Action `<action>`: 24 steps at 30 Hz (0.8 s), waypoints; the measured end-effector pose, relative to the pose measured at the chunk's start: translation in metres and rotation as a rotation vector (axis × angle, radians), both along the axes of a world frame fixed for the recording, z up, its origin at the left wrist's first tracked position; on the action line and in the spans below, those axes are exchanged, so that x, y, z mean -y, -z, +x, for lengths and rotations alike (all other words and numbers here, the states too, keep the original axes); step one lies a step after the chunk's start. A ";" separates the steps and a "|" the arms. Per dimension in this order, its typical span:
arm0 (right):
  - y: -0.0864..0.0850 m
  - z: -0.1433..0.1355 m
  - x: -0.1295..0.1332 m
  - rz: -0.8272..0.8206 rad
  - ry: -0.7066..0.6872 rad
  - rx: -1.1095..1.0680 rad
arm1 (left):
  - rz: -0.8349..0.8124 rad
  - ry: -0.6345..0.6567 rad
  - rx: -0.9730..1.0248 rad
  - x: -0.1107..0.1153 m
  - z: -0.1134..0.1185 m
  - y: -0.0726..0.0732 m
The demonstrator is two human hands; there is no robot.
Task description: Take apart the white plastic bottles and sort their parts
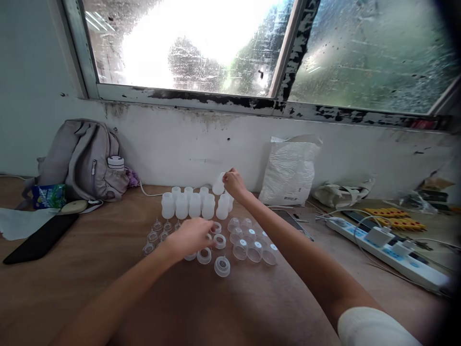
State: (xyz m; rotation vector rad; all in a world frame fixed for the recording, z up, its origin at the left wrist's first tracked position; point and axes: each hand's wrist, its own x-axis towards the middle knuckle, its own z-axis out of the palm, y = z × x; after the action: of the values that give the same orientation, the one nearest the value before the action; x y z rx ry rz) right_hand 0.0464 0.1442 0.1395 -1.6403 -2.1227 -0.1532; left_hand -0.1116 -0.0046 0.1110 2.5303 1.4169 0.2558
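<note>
My right hand (233, 183) is closed on a small white plastic bottle (218, 185), raised at the back of the table. Below it, more white bottles (195, 206) stand upright in rows. My left hand (195, 235) reaches over clear screw rings (204, 256), its fingers bent and pinched together at a ring; whether one is gripped is hard to see. Partly covered by that hand, clear bottle nipples (152, 236) lie to the left. Several clear domed caps (254, 252) are grouped to the right. Nearest me sits a ring with a nipple in it (222, 267).
A grey backpack (84, 163) leans on the wall at left, with a black flat case (41, 239) before it. A white plastic bag (291, 170) stands at the back. On the right lie a power strip (385, 252) with cables and yellow pieces (396, 218).
</note>
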 end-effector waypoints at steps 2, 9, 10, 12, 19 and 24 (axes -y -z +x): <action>0.008 -0.008 -0.006 -0.049 -0.011 0.026 | -0.029 0.097 -0.059 0.003 0.010 0.009; 0.034 -0.020 -0.023 -0.160 -0.016 0.122 | -0.063 0.293 -0.120 0.007 0.019 0.025; 0.036 -0.020 -0.025 -0.170 -0.018 0.133 | -0.057 0.300 -0.124 0.006 0.019 0.026; 0.039 -0.021 -0.028 -0.188 -0.022 0.154 | -0.040 0.301 -0.134 0.005 0.019 0.030; 0.034 -0.023 -0.024 -0.224 -0.051 0.193 | 0.036 0.323 -0.143 0.001 0.021 0.041; 0.032 -0.021 -0.023 -0.218 -0.057 0.178 | 0.064 0.344 -0.151 0.000 0.021 0.042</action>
State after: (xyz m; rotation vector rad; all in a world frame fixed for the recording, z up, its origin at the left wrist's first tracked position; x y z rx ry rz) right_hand 0.0253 0.1668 0.1078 -1.7415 -2.3908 -0.0529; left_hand -0.0907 -0.0050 0.0695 2.8408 1.0051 0.0502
